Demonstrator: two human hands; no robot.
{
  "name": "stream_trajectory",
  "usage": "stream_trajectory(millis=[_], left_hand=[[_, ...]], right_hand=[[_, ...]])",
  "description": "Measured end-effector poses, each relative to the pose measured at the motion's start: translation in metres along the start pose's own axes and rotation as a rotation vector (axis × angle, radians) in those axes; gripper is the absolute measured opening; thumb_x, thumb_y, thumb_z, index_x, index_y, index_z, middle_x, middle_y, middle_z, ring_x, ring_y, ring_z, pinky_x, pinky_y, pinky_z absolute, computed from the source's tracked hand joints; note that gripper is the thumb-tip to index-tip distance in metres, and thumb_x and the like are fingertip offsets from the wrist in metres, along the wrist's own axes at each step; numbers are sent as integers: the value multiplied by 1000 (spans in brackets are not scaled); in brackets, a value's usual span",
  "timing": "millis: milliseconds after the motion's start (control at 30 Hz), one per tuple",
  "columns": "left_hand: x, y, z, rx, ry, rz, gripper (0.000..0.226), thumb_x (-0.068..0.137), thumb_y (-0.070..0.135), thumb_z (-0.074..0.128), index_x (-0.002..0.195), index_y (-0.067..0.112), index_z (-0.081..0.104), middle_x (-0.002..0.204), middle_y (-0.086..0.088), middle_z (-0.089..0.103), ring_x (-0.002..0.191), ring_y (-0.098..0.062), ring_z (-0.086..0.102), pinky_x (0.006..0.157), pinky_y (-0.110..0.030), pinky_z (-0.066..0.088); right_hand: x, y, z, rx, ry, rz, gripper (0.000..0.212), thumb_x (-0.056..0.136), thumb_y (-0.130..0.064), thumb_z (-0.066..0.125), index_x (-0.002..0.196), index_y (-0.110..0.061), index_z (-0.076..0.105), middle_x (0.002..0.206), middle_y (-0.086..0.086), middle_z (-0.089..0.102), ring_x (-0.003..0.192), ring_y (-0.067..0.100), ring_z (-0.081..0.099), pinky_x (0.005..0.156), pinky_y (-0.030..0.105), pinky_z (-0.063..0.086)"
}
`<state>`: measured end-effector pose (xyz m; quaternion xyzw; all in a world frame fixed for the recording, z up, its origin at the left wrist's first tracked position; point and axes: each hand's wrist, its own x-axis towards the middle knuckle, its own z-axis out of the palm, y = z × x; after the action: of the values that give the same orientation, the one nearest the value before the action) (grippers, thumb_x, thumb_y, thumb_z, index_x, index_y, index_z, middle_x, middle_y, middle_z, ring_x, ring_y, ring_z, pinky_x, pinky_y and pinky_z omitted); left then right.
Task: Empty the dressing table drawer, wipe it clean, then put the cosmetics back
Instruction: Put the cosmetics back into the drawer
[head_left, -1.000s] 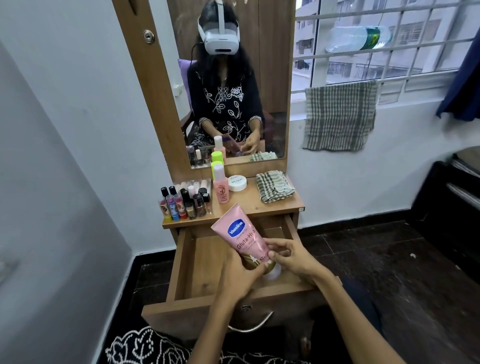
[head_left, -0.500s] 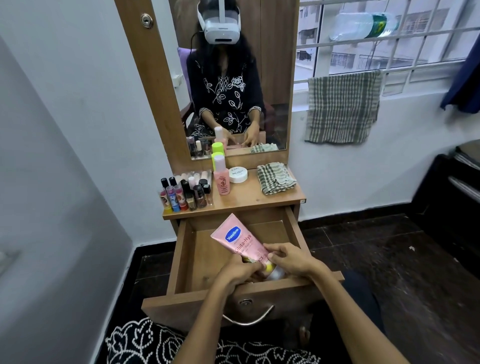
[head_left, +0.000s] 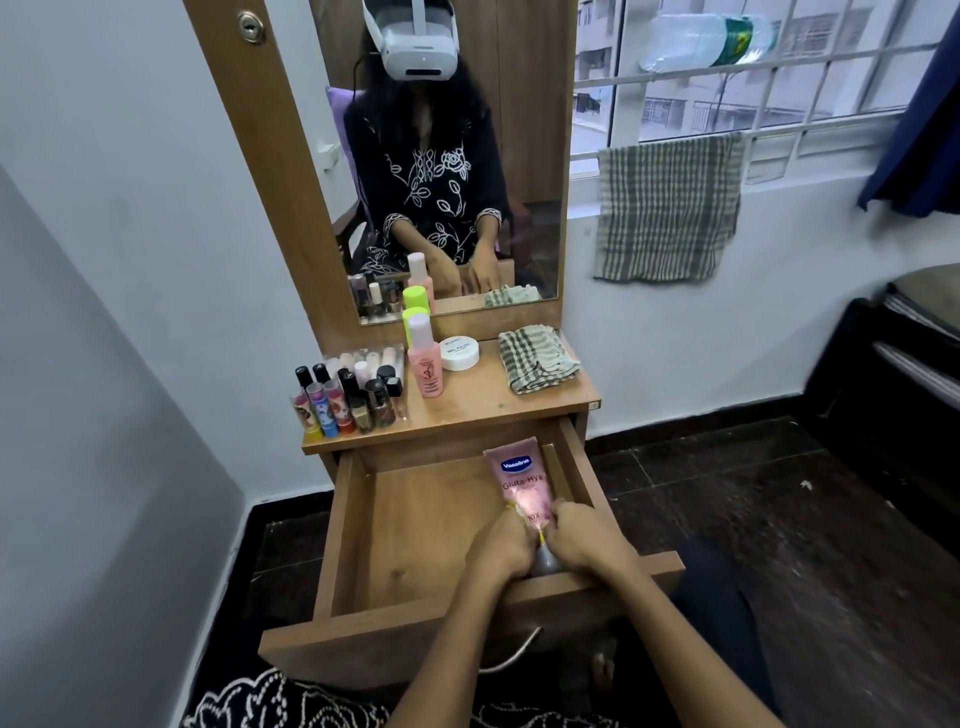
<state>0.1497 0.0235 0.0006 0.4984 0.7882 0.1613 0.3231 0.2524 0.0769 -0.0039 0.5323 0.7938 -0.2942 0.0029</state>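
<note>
The wooden drawer (head_left: 358, 525) stands pulled out under the dressing table. Inside it, at the front right, a pink Vaseline lotion tube (head_left: 521, 483) lies along the right wall with its cap end toward me. My left hand (head_left: 498, 545) and my right hand (head_left: 584, 538) both grip the tube's lower end, fingers curled round it, hiding the cap. The drawer floor to the left of the tube is bare wood. On the tabletop stand several nail polish bottles (head_left: 348, 395), a pink bottle (head_left: 425, 364), a white jar (head_left: 459, 353) and a folded checked cloth (head_left: 537, 364).
A mirror (head_left: 441, 156) rises behind the tabletop and reflects me. A second checked cloth (head_left: 667, 205) hangs on the window grille at right. Dark floor tiles (head_left: 727, 509) spread to the right, with a dark piece of furniture (head_left: 893, 364) at the far right edge.
Both hands lowered the pink tube from above the drawer front and shifted it right, down into the drawer's front right part. The camera tilted slightly downward.
</note>
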Motion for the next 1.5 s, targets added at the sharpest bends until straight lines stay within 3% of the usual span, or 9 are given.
stream_trajectory(millis=[200,433,733,833,967,1067,1167,1367,1500], left_hand=[[6,-2,6,66,-12,88,32,95,28,44,123,12,50,120,-14,60,106,-32,57,88,-36,44],[10,-6,9,18,-92,162,30,93,21,50,121,11,52,121,-14,61,106,-28,58,89,-34,45],[12,-6,11,23,-141,192,34,93,13,49,126,8,52,124,-15,60,112,-29,56,95,-35,44],[12,-5,11,25,-154,194,33,93,12,49,125,7,52,122,-16,61,111,-31,56,93,-35,44],[10,-3,8,30,-150,182,29,93,12,49,121,5,53,116,-19,63,107,-32,58,87,-33,43],[7,-2,6,26,-145,141,23,93,11,48,111,2,59,111,-20,64,104,-32,59,84,-34,45],[4,0,5,43,-80,91,21,94,14,48,104,1,61,109,-20,65,103,-33,59,81,-34,44],[-8,3,4,10,181,-6,24,95,27,47,113,12,52,115,-10,60,105,-26,57,76,-31,39],[-17,0,2,-65,367,37,31,97,27,45,124,13,51,116,-7,60,101,-19,56,77,-25,38]], right_hand=[[-3,-3,6,35,121,112,43,94,-24,42,135,-13,43,120,7,60,108,23,58,86,31,45],[-10,-6,6,73,201,167,24,90,-24,49,111,-17,59,102,3,63,93,19,61,72,29,47],[-16,-7,5,81,325,154,13,88,-25,55,97,-17,59,86,-2,56,77,16,57,62,27,44],[-17,-9,4,97,327,159,12,87,-27,56,95,-18,58,88,-1,58,80,18,59,64,29,49],[-18,-10,3,79,335,167,14,86,-30,56,94,-18,57,92,3,59,84,22,60,63,30,43],[-19,-10,3,65,364,145,15,88,-29,56,95,-17,58,92,2,60,76,18,53,62,28,40],[-21,-10,2,63,388,129,13,89,-27,55,95,-16,58,90,1,60,73,15,51,59,25,40],[-27,-12,0,107,473,53,16,89,-30,56,91,-16,62,88,2,65,79,18,63,65,29,52],[-29,-11,1,140,488,-5,16,89,-29,56,95,-17,65,89,0,67,78,17,62,65,29,52]])
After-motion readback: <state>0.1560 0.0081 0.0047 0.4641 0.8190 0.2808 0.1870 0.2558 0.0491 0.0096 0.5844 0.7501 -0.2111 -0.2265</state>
